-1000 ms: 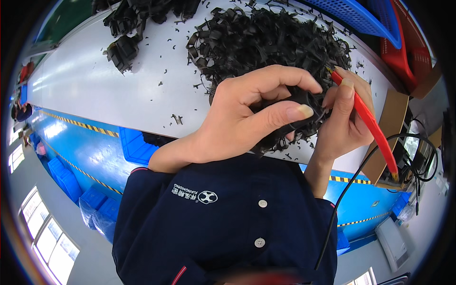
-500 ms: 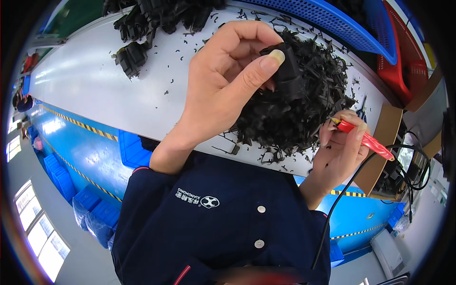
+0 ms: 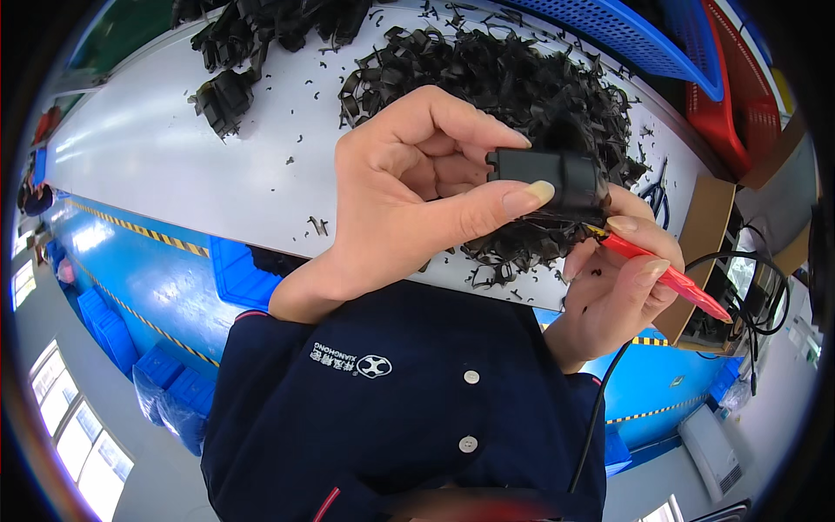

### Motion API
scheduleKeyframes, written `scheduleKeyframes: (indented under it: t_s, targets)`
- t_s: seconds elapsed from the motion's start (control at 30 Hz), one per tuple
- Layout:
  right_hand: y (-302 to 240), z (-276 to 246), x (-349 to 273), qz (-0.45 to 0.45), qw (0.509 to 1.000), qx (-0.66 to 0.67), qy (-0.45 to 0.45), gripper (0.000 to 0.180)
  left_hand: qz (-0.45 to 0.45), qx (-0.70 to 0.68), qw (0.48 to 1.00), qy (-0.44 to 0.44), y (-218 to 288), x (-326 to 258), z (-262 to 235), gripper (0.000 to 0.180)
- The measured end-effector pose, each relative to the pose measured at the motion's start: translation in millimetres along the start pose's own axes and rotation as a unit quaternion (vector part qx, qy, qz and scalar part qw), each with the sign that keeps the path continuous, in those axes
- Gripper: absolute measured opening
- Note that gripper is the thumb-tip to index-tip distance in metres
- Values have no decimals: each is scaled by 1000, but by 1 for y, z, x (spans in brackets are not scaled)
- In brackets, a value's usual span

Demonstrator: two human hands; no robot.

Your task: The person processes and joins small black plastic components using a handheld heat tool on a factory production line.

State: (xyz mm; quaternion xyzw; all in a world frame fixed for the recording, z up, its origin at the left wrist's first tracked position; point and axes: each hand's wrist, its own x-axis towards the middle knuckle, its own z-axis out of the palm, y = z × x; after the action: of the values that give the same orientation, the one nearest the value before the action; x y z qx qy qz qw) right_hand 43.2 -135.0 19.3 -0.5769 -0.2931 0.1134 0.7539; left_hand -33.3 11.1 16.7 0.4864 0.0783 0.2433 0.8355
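Note:
My left hand (image 3: pixel 396 191) pinches a black plastic part (image 3: pixel 570 183) between thumb and fingers, holding it sideways above a heap of thin black plastic scraps (image 3: pixel 487 78). In my right hand (image 3: pixel 622 278) is a slim tool with a red handle (image 3: pixel 674 277) and a narrow yellowish tip, gripped like a pen. That tip sits just below the right end of the part; whether it touches cannot be made out. Fingers of my right hand reach up against the part's right end.
More black plastic parts (image 3: pixel 224 103) lie at the far left of the white table (image 3: pixel 156 148). A blue perforated basket (image 3: pixel 644 43) and a red basket (image 3: pixel 735 122) stand at the far right. Nearer are dark-handled pliers or snips (image 3: pixel 657 198), an open cardboard box (image 3: pixel 696 248) and a black cable (image 3: pixel 600 404).
My left hand has lowered and turned the black part from upright to sideways, bringing it to the right. The red tool's tip and the part are now close together.

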Motion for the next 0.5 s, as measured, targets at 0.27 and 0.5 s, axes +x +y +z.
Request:
scheduleKeyframes:
  t_s: [0.27, 0.5]
  targets:
    - [2, 1, 2, 36, 999, 18, 23, 31, 29, 171, 984, -32, -2, -4, -3, 26]
    - [3, 1, 2, 50, 997, 54, 39, 27, 2, 156, 987, 21, -3, -5, 2, 23]
